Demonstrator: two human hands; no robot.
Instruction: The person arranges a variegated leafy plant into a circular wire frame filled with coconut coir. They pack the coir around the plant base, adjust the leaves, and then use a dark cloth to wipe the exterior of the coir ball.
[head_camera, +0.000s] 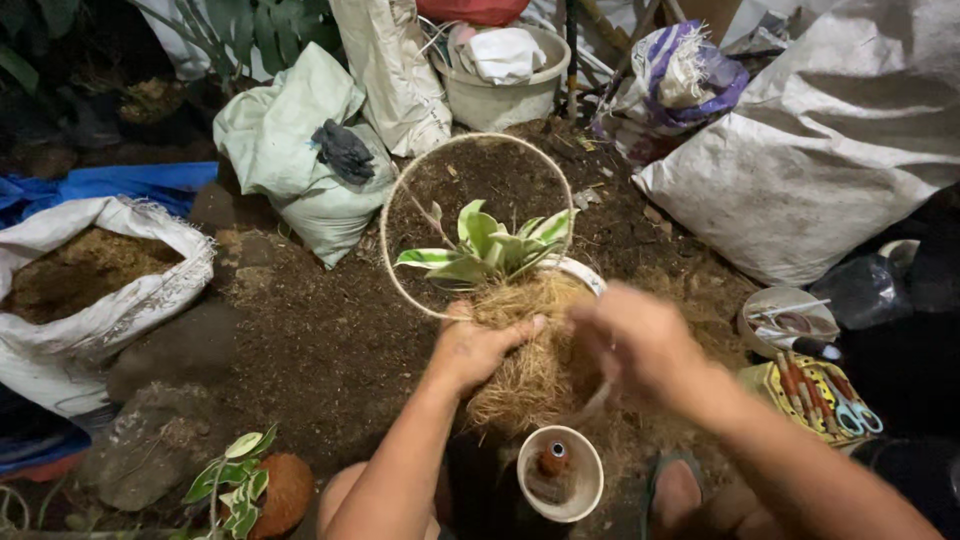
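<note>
While both hands grip, coir ball (525, 350) holds plant (490, 245).

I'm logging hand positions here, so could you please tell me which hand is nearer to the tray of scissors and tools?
Right. The right hand is at the coir-wrapped plant ball, on the side toward the tool tray; the left hand holds the ball's far side.

**Ground: bare soil and what lies on it**

Dark soil floor (330, 340). On it: open white sack of brown fibre (90, 280), pale green bag (285, 150), large grey sack (830, 150), beige bucket (500, 85), blue sheet (120, 182), stones (150, 440), small white pot (560, 472), patterned tray of scissors (825, 395).
</note>
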